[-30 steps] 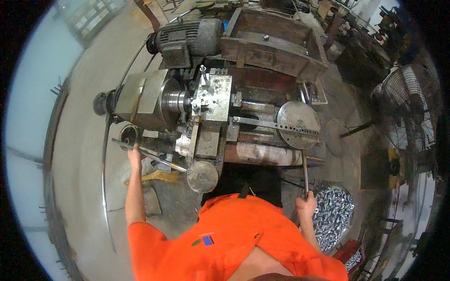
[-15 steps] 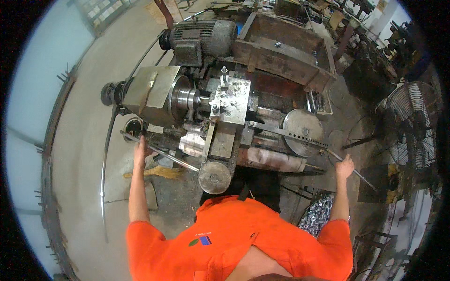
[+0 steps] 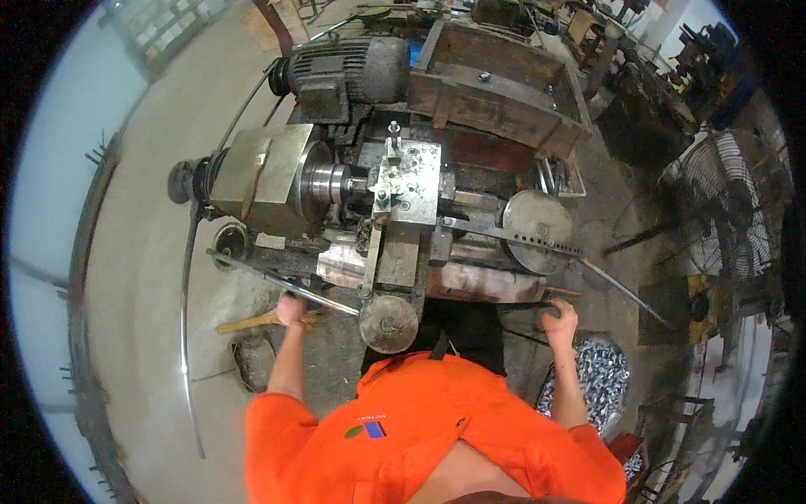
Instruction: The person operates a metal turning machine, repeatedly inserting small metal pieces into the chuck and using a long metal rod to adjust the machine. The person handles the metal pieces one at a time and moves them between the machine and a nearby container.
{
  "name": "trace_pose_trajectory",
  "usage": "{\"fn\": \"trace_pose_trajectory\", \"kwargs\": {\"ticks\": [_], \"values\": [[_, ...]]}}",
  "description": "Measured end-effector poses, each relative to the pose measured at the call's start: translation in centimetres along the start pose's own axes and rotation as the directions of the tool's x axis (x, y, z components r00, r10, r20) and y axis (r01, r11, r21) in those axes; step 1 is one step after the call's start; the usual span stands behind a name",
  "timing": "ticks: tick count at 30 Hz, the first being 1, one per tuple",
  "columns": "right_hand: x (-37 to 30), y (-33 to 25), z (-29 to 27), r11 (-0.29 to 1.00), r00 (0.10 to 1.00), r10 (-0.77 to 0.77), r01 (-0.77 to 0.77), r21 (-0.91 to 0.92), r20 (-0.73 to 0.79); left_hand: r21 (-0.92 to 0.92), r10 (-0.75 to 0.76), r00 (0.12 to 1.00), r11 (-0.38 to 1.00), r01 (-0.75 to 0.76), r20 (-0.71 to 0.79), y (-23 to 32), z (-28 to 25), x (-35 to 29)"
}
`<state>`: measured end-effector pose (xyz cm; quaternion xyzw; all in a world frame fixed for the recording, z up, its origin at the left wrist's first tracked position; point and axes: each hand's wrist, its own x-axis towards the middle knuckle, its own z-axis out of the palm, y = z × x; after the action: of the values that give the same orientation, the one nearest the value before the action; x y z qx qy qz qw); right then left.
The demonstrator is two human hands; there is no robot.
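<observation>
My left hand [image 3: 291,309] is just below the long steel lever rod [image 3: 281,281], which slants from the round handle disc [image 3: 389,324]. The hand is smeared by motion, so whether it holds anything is unclear. At the front right of the lathe, my right hand [image 3: 560,326] has its fingers bent in at the end of a dark bar [image 3: 525,307]. What lies inside those fingers is hidden. Farther right, the perforated lever [image 3: 504,233] with its rod [image 3: 621,288] crosses a large metal disc [image 3: 537,231]; neither hand is on it. The steel tool block [image 3: 417,181] sits beside the round chuck [image 3: 323,183].
A motor [image 3: 344,71] and a rusty open tray [image 3: 504,71] stand behind the lathe. A heap of small metal parts [image 3: 598,378] lies in a container at lower right. A broom [image 3: 252,322] lies on the floor at left; a caged fan [image 3: 722,210] stands at right.
Both hands have let go of the lever rods and come inward and nearer to me. The left is now below its rod; the right is at the lathe's front edge.
</observation>
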<state>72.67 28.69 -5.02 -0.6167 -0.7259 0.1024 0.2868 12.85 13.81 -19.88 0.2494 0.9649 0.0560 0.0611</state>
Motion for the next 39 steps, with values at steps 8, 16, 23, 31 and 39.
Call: {"fn": "trace_pose_trajectory", "kwargs": {"ticks": [8, 16, 23, 31, 39], "values": [[7.5, -11.1, -1.9, 0.966, 0.975, -0.217, 0.209, 0.150, 0.038, 0.228, 0.377, 0.845, 0.847, -0.480, 0.380, -2.2, -5.8, 2.2], [16.6, -30.5, 3.1, 0.659, 0.643, -0.744, 0.658, 0.365, 0.182, -0.143, 0.315, 0.946, 0.943, -0.301, 0.082, -5.7, -15.8, 3.2], [18.0, -38.8, 11.8, 0.670, 0.565, -0.701, 0.730, 0.133, 0.435, -0.156, -0.074, 0.898, 0.988, 0.006, -0.434, -17.8, -26.8, -0.1], [18.5, -39.4, 12.6, 0.733, 0.535, -0.629, 0.650, 0.201, 0.565, -0.146, -0.292, 0.917, 0.954, 0.260, -0.273, -21.5, -23.7, 0.1], [18.5, -40.2, 12.1, 0.760, 0.527, -0.574, 0.628, 0.169, 0.626, -0.217, -0.364, 0.903, 0.923, 0.318, -0.226, -21.3, -24.0, 0.6]]}}
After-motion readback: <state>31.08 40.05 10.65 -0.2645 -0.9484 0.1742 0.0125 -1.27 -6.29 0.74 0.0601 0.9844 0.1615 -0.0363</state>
